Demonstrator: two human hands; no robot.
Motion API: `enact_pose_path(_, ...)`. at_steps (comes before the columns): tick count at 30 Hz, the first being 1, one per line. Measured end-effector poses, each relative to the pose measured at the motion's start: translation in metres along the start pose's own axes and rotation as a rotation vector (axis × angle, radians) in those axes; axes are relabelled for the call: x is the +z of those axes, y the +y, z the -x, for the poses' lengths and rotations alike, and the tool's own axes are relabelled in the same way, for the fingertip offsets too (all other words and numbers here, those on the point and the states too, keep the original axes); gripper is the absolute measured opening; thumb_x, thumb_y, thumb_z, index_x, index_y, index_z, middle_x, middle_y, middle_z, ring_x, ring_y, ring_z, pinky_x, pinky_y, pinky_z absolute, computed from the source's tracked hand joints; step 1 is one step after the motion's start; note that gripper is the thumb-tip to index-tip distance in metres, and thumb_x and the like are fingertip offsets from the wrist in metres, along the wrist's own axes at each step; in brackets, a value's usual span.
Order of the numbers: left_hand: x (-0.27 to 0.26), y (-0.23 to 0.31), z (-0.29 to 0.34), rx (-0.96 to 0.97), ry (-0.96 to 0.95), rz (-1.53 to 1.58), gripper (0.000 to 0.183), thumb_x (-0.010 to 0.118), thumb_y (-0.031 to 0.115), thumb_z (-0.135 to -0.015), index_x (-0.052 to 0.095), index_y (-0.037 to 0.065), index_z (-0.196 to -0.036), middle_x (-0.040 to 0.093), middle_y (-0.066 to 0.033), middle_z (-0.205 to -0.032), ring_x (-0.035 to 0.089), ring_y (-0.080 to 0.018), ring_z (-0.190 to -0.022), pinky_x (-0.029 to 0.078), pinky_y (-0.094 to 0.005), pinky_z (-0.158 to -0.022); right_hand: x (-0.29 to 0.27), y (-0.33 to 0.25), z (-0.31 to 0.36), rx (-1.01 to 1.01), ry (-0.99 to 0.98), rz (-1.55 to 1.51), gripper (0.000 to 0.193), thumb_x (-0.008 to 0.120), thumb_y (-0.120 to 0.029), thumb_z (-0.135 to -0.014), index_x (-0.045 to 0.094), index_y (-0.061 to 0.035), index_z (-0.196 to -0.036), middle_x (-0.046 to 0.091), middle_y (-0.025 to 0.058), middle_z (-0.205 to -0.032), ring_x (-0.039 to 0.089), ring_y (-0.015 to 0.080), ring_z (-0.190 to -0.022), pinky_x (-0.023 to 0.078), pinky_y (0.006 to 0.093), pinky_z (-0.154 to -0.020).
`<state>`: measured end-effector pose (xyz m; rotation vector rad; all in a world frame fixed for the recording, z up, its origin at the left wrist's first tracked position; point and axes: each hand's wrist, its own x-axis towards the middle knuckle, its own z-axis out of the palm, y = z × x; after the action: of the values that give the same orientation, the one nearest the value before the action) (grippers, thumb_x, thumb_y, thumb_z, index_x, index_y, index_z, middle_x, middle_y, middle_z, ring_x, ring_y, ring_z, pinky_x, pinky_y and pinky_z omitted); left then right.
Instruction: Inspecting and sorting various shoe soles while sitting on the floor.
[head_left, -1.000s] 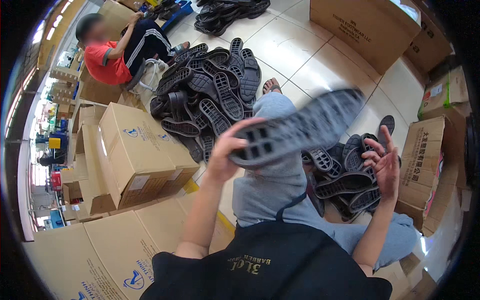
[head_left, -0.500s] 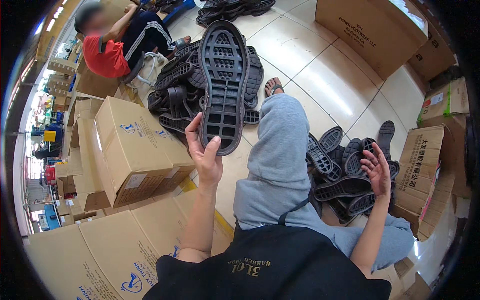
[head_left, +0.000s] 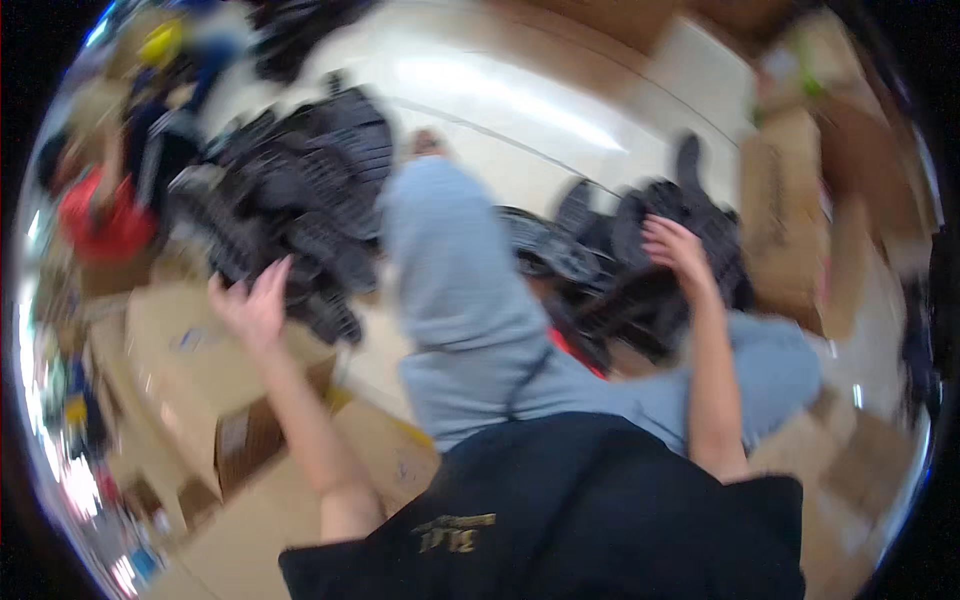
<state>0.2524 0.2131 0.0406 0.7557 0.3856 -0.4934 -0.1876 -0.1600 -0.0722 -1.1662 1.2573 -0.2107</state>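
The whole picture is smeared by motion. My left hand (head_left: 252,308) is at the near edge of a heap of black shoe soles (head_left: 310,165), its fingers spread with no sole between them. Whether the fingertips touch the heap I cannot tell. Over a second pile of black soles (head_left: 640,300), right of my raised knee, my right hand (head_left: 682,258) hangs with its fingers stretched out and nothing visible in them. One sole (head_left: 688,160) stands up at the far side of that pile.
Closed cardboard boxes (head_left: 185,350) stand at my left, and more cartons (head_left: 785,215) at the right. My leg in grey trousers (head_left: 450,270) lies between the piles. A person in a red shirt (head_left: 105,215) sits at the far left, and further soles (head_left: 300,35) lie beyond.
The sole that my left hand held up is out of it, and that hand has moved left and opened. My view has swung, blurring everything. My right hand remains over the right pile.
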Motion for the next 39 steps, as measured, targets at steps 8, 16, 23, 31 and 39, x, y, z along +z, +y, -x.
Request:
enact_pose_path(8, 0.05, -0.146, 0.096, 0.498, -0.314, -0.875, 0.046, 0.049, 0.007, -0.088, 0.032, 0.0, -0.13, 0.046, -0.0179, -0.126, 0.043, -0.0259, -0.119, 0.03, -0.0382, -0.103, 0.029, 0.027, 0.013, -0.385, 0.199, 1.39, 0.065, 0.08, -0.036, -0.056, 0.057, -0.0175, -0.114, 0.054, 0.0112, -0.115, 0.046, 0.0289, -0.112, 0.034, 0.0463, -0.092)
enact_pose_path(16, 0.072, -0.193, 0.147, 0.813, -0.871, -1.387, 0.031, 0.062, 0.004, -0.075, 0.057, 0.003, -0.105, 0.058, -0.0132, -0.111, 0.053, -0.0264, -0.109, 0.038, -0.0344, -0.096, -0.026, 0.021, 0.02, -0.307, -0.256, 0.975, 0.033, 0.062, -0.002, -0.063, 0.068, -0.0073, -0.096, 0.064, 0.0173, -0.088, 0.061, 0.0319, -0.086, 0.048, 0.0368, -0.075)
enact_pose_path(23, 0.093, -0.258, 0.162, 0.186, -1.277, -1.505, 0.051, 0.071, 0.011, -0.069, 0.054, 0.003, -0.116, 0.059, -0.0133, -0.111, 0.055, -0.0235, -0.107, 0.04, -0.0323, -0.094, -0.032, -0.051, 0.069, -0.601, -0.49, 0.31, 0.024, 0.059, -0.003, -0.065, 0.067, -0.0012, -0.088, 0.065, 0.0069, -0.081, 0.061, 0.0146, -0.078, 0.047, 0.0271, -0.072)
enact_pose_path(31, 0.087, -0.277, 0.177, -0.585, -1.486, -1.135, 0.094, 0.078, 0.015, -0.066, 0.023, 0.003, -0.142, 0.038, -0.0161, -0.136, 0.036, -0.0214, -0.126, 0.026, -0.0332, -0.105, -0.055, -0.091, 0.072, -0.799, -0.406, -0.616, 0.031, 0.057, -0.022, -0.077, 0.047, -0.0035, -0.1, 0.057, 0.0142, -0.089, 0.058, 0.0251, -0.086, 0.047, 0.0357, -0.081)
enact_pose_path(39, 0.105, -0.251, 0.207, -0.319, -1.485, -1.139, 0.088, 0.074, 0.028, -0.066, 0.032, 0.003, -0.139, 0.038, -0.0143, -0.135, 0.039, -0.0242, -0.124, 0.03, -0.034, -0.101, -0.044, -0.042, 0.028, -0.433, -0.402, -1.129, 0.024, 0.051, -0.014, -0.083, 0.053, -0.0022, -0.104, 0.057, 0.0106, -0.092, 0.057, 0.0209, -0.089, 0.048, 0.0332, -0.083)
